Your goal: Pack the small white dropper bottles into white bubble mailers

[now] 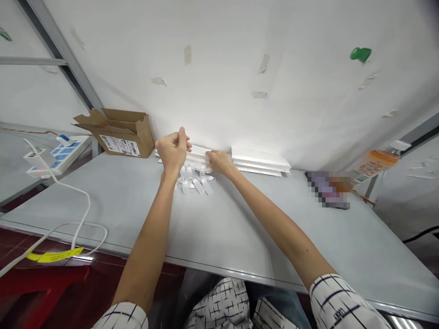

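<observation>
My left hand (172,148) is raised over the left end of a stack of flat white pieces (199,151), thumb up and fingers curled in. Whatever those fingers may hold is hidden. My right hand (220,162) is at the right end of the same stack, its fingers bent and close together against the white edge; I cannot make out what is in them. Just in front of both hands lies a group of small white plugs or adapters (197,185) with thin white cables. Right of my right hand is a second stack of flat white pieces (259,161).
An open cardboard box (125,132) stands at the back left, near a power strip (65,155) with a white cable (85,201) crossing the left side. At the right are an orange drink bottle (375,164) and a blurred phone-like object (327,189). A wall backs the table (219,228).
</observation>
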A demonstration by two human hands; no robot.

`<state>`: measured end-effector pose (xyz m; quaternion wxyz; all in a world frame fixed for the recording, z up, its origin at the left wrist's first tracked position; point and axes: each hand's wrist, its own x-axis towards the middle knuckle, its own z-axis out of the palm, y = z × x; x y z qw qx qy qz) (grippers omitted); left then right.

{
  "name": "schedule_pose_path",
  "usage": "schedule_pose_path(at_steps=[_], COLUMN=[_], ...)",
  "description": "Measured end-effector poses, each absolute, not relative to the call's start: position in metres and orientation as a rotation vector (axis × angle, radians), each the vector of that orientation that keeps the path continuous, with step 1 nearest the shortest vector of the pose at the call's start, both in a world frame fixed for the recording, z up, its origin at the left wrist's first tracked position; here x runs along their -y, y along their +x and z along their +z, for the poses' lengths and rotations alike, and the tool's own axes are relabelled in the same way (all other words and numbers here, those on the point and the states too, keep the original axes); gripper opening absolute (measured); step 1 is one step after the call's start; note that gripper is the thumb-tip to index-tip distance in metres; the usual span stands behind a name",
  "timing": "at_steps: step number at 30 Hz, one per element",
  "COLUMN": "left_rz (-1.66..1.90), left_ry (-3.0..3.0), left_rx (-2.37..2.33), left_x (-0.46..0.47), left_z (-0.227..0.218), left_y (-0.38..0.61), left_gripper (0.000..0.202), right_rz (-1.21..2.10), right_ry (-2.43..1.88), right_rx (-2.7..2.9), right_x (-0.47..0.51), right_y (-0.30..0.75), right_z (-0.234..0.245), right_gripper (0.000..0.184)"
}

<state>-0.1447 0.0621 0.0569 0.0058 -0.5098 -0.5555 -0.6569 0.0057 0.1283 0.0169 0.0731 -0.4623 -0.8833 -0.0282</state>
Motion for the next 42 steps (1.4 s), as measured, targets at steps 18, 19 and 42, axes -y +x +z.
schedule_pose_path(at_steps=[18,19,42], left_rz=[-2.027,-2.03,-2.003], left_ry=[-1.61,-1.614,-1.627], left_rx=[1.684,1.686,1.705], left_x=[-0.054,-0.054,-0.052], left_z=[0.061,0.061,0.059], left_y=[-0.133,-0.134,-0.128], left_gripper=[0.047,0.047,0.047], right_rz=[-0.174,-0.174,-0.156], right_ry=[-1.439,-1.421,-1.267], right_rx=[1.955,1.947,2.296], right_x=[-0.017,-0.006,0.018], right_y=[0.2,0.219,0.172], right_z=[0.056,0.047,0.013], right_gripper=[0.046,0.045,0.029])
